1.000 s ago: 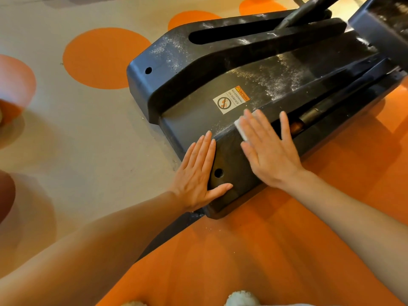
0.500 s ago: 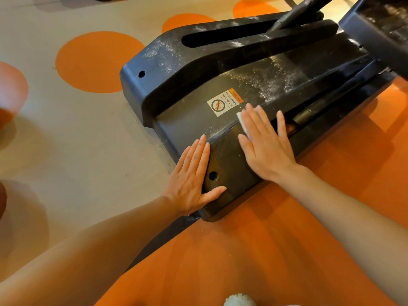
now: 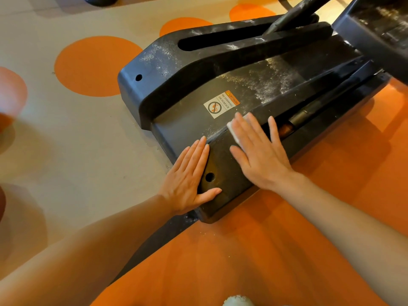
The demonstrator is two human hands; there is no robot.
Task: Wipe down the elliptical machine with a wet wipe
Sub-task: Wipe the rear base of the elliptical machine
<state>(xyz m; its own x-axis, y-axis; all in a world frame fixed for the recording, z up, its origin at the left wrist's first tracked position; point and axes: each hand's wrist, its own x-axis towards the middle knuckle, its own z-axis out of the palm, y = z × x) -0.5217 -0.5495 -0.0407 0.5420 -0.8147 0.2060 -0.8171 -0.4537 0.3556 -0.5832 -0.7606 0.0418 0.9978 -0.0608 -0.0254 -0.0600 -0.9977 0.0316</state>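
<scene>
Head view: right hand presses wet wipe on elliptical machine.

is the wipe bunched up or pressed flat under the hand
Pressed flat: the right hand lies on the wet wipe with straight fingers, only a thin white edge showing.

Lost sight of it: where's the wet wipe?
Head view, right of centre: wet wipe lies under the right hand, flat on the elliptical base below the warning sticker.

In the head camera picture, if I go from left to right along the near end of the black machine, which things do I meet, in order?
Left hand flat on the elliptical base → round screw hole → white wet wipe → right hand pressing on it → brown roller in the slot.
</scene>
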